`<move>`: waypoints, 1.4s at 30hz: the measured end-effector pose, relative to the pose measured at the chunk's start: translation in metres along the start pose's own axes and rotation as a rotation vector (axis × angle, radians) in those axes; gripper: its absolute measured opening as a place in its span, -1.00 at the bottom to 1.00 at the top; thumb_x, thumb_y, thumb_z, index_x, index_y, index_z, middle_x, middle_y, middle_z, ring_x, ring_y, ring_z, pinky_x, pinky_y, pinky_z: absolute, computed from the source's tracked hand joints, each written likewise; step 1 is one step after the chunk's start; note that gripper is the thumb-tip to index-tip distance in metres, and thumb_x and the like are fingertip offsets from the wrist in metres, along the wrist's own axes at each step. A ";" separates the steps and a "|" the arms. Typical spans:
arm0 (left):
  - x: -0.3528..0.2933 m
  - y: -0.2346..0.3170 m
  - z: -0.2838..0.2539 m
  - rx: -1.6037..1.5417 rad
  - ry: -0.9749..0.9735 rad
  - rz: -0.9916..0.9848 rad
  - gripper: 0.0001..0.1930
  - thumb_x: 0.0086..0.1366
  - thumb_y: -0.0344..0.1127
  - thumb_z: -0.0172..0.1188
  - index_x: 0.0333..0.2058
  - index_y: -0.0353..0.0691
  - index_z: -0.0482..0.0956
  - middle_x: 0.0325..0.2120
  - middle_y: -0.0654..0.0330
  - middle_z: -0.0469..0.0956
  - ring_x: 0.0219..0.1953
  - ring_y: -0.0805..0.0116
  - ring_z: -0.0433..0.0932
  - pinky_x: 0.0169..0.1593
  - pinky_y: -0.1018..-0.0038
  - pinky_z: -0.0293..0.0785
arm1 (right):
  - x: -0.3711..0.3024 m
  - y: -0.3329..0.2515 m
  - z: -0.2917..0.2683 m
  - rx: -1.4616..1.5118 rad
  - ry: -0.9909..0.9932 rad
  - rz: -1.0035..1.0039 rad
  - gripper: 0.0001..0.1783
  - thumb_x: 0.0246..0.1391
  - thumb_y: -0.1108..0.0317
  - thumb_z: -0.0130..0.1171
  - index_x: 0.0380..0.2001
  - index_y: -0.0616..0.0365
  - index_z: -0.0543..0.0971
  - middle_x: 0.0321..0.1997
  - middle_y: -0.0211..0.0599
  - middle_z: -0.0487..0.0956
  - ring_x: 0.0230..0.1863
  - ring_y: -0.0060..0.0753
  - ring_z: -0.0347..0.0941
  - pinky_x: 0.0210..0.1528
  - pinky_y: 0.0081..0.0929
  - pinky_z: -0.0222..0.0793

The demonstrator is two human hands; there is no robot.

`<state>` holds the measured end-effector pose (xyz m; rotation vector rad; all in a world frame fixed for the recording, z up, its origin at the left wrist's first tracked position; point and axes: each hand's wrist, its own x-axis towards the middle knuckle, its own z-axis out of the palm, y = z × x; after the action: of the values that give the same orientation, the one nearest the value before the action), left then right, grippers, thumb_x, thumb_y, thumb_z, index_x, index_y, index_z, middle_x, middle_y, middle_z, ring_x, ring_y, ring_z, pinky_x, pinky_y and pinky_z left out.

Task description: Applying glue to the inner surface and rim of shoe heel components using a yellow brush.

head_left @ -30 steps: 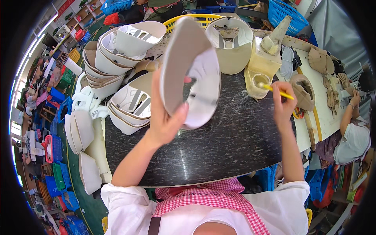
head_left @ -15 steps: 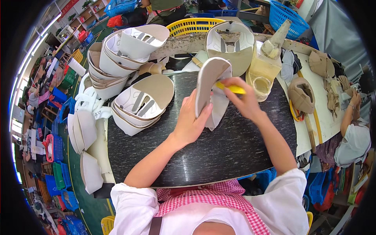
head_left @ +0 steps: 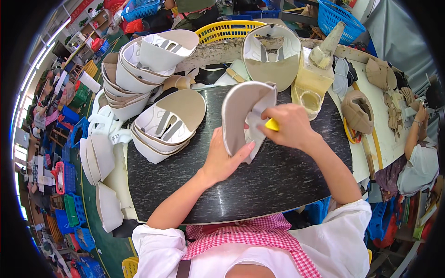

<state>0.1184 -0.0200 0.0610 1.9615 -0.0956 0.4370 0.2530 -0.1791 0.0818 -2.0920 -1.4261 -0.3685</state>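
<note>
Left hand (head_left: 222, 160) clasps shoe upper (head_left: 235, 109), left of pot (head_left: 318, 76); right hand (head_left: 291, 124) encloses yellow handle (head_left: 272, 124). It looks light, flexible; best gripped by its edge

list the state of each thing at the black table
held upper: curved, tilted up
left hand: gripping held upper
right hand: gripping yellow tool
yellow tool: mostly hidden by right hand
tall stack: nested
short stack: nested
back upper: apart from the stacks
cream pot: front mouth open

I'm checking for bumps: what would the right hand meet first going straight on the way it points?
Most likely the shoe upper held in the left hand; the right hand may be touching it; depth is unclear.
</note>
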 end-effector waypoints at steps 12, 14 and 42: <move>0.013 -0.010 -0.018 0.080 -0.367 -0.049 -0.43 0.15 0.10 0.00 -0.09 -0.32 0.38 -0.21 -0.06 0.43 -0.07 0.09 0.35 0.10 0.29 0.11 | -0.025 -0.019 0.042 -0.338 -0.391 0.035 -0.82 -0.27 0.25 0.17 -0.61 0.12 0.49 -0.62 -0.23 0.53 -0.55 -0.28 0.51 -0.46 -0.40 0.37; 0.009 -0.014 -0.020 0.005 -0.335 -0.126 -0.44 0.17 0.09 -0.02 -0.10 -0.33 0.38 -0.19 -0.07 0.43 -0.08 0.08 0.36 0.07 0.28 0.17 | -0.024 -0.019 0.042 -0.360 -0.377 0.003 -0.89 -0.26 0.32 0.13 -0.63 0.12 0.50 -0.62 -0.22 0.53 -0.54 -0.31 0.52 -0.47 -0.44 0.35; 0.008 -0.044 -0.021 -0.112 -0.312 -0.265 -0.57 0.15 -0.25 -0.13 -0.05 -0.37 0.37 -0.12 0.08 0.45 -0.06 0.30 0.40 0.03 0.37 0.29 | -0.031 -0.028 -0.006 -0.292 -0.723 0.021 -0.44 -0.07 -0.11 0.08 -0.08 0.02 0.47 -0.70 -0.28 0.49 -0.63 -0.25 0.47 -0.58 -0.36 0.30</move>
<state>0.1323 0.0186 0.0332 1.8853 -0.0560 -0.0488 0.2159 -0.1984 0.0788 -2.6278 -1.8210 0.2422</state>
